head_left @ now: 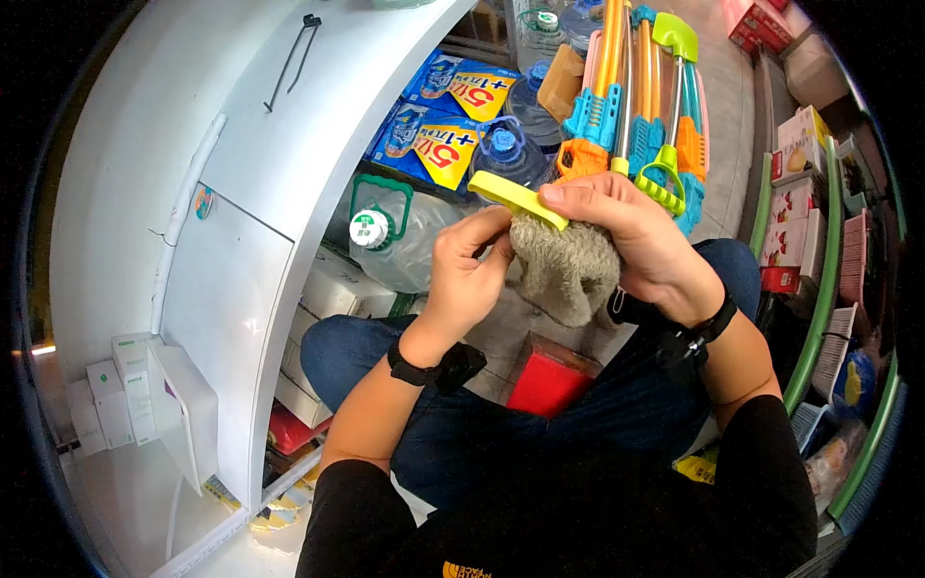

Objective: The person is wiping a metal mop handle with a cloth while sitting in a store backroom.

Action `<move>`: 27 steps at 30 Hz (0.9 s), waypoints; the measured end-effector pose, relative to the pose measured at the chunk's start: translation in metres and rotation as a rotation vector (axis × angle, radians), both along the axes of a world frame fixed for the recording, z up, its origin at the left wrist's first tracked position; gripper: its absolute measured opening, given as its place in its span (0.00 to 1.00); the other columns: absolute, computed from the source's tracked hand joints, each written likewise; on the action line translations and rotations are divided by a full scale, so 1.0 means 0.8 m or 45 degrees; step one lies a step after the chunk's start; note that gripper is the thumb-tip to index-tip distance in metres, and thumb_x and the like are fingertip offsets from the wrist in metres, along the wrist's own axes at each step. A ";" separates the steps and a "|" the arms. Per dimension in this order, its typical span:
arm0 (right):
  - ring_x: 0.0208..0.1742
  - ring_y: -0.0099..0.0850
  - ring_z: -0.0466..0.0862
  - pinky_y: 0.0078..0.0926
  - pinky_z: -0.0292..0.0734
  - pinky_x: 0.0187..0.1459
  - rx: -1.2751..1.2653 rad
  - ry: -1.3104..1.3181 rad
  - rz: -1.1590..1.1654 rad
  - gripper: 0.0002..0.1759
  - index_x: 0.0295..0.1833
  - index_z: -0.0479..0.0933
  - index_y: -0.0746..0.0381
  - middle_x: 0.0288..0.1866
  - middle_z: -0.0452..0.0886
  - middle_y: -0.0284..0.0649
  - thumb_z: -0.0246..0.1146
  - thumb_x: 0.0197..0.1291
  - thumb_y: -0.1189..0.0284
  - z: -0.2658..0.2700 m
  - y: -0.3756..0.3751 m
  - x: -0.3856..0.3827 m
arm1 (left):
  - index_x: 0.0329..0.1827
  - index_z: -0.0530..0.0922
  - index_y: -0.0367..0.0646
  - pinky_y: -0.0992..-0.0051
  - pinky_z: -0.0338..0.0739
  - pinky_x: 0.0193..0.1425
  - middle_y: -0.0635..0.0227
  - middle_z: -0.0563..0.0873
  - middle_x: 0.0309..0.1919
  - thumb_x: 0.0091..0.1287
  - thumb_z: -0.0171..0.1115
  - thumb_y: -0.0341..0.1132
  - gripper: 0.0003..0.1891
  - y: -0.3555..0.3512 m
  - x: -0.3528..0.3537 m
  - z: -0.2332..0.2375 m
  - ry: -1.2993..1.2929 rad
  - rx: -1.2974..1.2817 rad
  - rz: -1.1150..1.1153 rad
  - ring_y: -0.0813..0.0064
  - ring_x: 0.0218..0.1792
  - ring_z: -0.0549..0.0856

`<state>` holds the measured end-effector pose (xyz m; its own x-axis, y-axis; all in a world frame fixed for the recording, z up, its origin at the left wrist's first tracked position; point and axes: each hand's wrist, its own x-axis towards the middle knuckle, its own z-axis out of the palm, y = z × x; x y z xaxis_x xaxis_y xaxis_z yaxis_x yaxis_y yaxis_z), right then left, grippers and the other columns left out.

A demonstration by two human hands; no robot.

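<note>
Between my hands is a grey fluffy cloth with a flat yellow-green plastic strip along its top edge. The fingers of my left hand pinch the cloth's left edge, just under the strip. My right hand is closed round the other side, its thumb pressed on the strip's right end and its fingers behind the cloth. The cloth hangs down in folds, above the floor between my knees. Below it stands a red box.
At the left is a white counter. Ahead are a large clear jug, blue and yellow packs, and colourful long-handled toys, including a green spade. A shelf with a green edge and boxed goods runs along the right.
</note>
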<state>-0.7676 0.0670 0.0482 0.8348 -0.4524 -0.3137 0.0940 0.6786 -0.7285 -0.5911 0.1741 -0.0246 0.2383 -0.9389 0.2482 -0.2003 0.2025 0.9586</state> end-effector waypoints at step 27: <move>0.45 0.20 0.83 0.19 0.77 0.52 -0.573 0.108 -0.020 0.22 0.52 0.83 0.66 0.46 0.86 0.34 0.61 0.77 0.56 -0.002 -0.013 -0.004 | 0.45 0.85 0.30 0.73 0.82 0.47 0.59 0.91 0.38 0.67 0.69 0.24 0.07 -0.005 0.013 0.009 -0.182 -0.068 0.027 0.70 0.40 0.91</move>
<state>-0.7711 0.0570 0.0464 0.8067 -0.5716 -0.1500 0.0289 0.2916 -0.9561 -0.5808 0.1703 -0.0171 0.2165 -0.9185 0.3308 -0.3389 0.2471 0.9078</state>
